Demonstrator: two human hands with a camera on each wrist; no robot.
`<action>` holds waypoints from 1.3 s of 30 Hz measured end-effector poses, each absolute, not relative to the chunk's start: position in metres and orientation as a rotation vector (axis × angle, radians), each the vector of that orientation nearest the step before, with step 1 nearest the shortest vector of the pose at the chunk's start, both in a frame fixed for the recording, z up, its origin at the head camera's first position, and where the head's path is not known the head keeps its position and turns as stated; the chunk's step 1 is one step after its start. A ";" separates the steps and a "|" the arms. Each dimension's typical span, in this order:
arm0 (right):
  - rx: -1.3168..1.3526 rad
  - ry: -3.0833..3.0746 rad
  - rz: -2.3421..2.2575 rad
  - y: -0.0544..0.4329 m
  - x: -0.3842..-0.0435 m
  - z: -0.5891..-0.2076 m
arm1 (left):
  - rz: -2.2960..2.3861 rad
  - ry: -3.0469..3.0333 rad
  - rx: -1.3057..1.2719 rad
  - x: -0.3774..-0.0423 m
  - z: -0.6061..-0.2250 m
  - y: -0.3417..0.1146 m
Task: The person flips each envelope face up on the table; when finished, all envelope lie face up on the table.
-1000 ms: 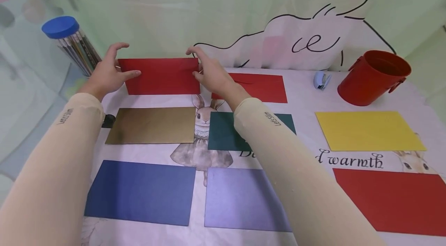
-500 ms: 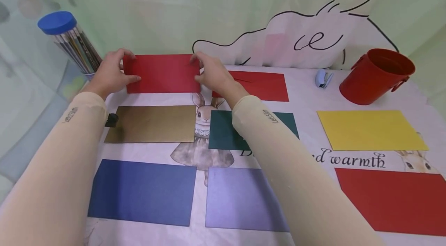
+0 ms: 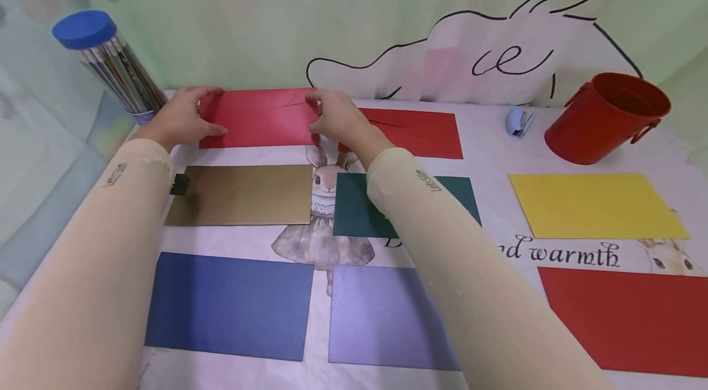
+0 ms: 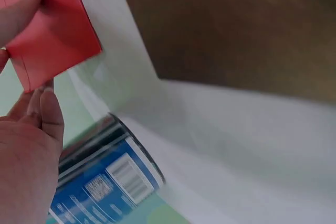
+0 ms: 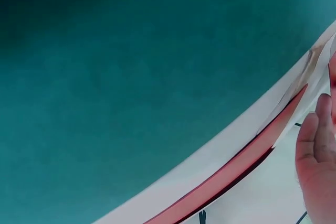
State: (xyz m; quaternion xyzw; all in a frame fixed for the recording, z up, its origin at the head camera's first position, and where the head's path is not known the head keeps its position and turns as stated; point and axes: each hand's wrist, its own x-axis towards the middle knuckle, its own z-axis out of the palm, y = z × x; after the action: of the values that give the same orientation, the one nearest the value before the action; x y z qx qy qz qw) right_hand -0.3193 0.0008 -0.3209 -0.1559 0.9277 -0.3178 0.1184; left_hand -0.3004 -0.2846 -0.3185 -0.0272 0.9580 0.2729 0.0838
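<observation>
At the back left of the table, a red envelope (image 3: pixel 260 118) with a flap line near its top is between both hands. My left hand (image 3: pixel 182 115) pinches its left end, thumb on the near face and fingers behind; the left wrist view shows this end of the red envelope (image 4: pixel 55 35) too. My right hand (image 3: pixel 341 117) pinches the right end. Whether its lower edge touches the cloth I cannot tell. A gold envelope (image 3: pixel 243 195) lies just in front, and a second red envelope (image 3: pixel 426 134) lies right of it, partly behind my right wrist.
Dark green (image 3: pixel 362 206), blue (image 3: pixel 229 307), lilac (image 3: pixel 381 316), yellow (image 3: pixel 597 206) and red (image 3: pixel 636 319) rectangles lie on the patterned cloth. A blue-lidded pencil jar (image 3: pixel 113 64) stands by my left hand. A stapler (image 3: pixel 519 122) and red bucket (image 3: pixel 603 126) stand back right.
The red envelope has tipped back, its face now lighter with the flap line showing. The left hand has moved slightly right and down; the head view has shifted a little.
</observation>
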 end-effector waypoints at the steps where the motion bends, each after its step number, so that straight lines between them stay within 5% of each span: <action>1: -0.440 2.710 -0.924 0.000 -0.320 -0.320 | 0.797 2.864 -0.078 -0.302 -0.318 -0.284; 20: -0.494 2.925 -0.324 -0.010 -0.314 -0.312 | 0.327 2.901 0.104 -0.313 -0.308 -0.258; 39: -0.879 2.501 -0.724 0.018 -0.292 -0.316 | 0.718 2.820 0.307 -0.271 -0.324 -0.276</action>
State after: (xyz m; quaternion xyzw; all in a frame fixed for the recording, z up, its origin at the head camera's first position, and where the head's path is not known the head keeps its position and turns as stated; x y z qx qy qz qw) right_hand -0.2918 0.0179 -0.3163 -0.3139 0.8925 -0.2584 0.1955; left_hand -0.2709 -0.2762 -0.3241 0.1043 0.9581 0.2440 0.1077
